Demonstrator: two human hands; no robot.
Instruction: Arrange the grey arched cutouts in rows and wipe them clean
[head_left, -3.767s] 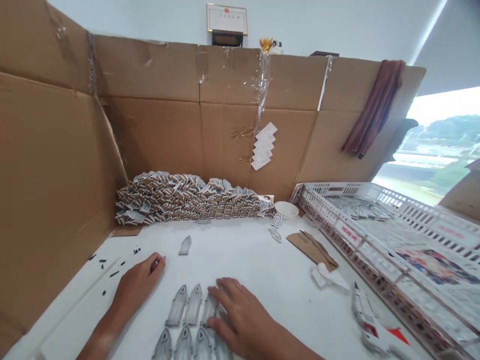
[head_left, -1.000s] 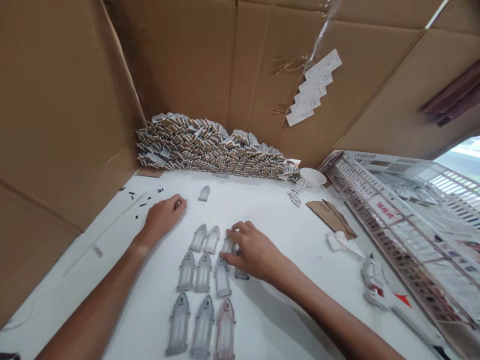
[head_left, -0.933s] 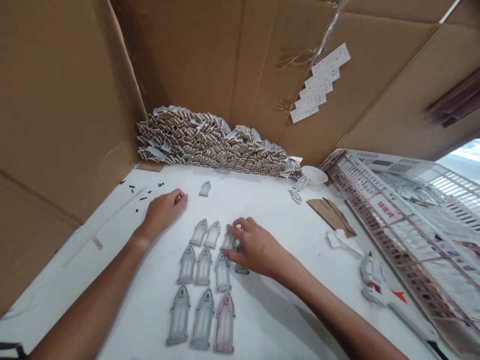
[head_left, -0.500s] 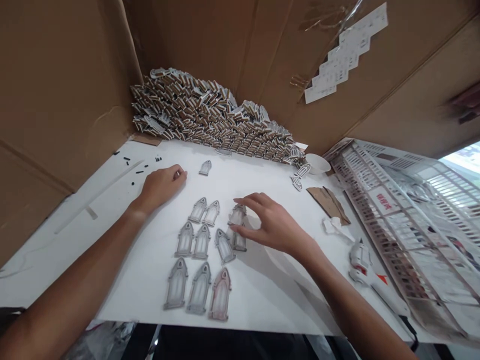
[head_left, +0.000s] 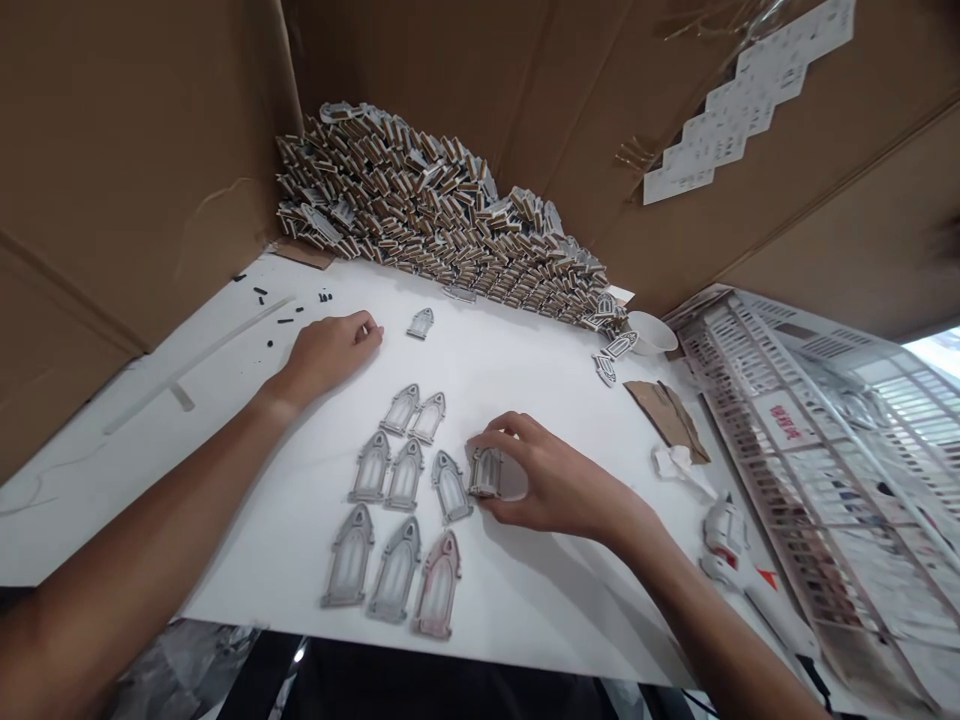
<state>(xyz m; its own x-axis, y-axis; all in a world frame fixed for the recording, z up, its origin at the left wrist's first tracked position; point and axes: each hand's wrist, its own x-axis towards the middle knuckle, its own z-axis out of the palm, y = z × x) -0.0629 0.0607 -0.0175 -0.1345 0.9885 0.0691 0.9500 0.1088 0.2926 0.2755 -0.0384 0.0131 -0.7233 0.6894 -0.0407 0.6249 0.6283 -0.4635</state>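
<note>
Several flat grey arch-window cutouts (head_left: 405, 475) lie in rows on the white table (head_left: 525, 360); one at the front (head_left: 436, 585) is pinkish. My right hand (head_left: 551, 480) pinches a small stack of these cutouts (head_left: 486, 472) between thumb and fingers, just right of the rows. My left hand (head_left: 330, 350) rests on the table to the left with its fingers curled; what it holds, if anything, is hidden. A single cutout (head_left: 421, 322) lies just beyond it.
A big heap of stacked cutouts (head_left: 420, 215) fills the back against the cardboard walls (head_left: 112, 150). A small white bowl (head_left: 651, 332), cardboard scraps (head_left: 667, 415), crumpled tissue (head_left: 679, 465) and a white glue gun (head_left: 739, 565) lie right. A white plastic crate (head_left: 832, 440) stands far right.
My right hand has drawn several cutouts together and closed on them as a small stack. My left hand has stayed put. The view has tipped down toward the table's front edge.
</note>
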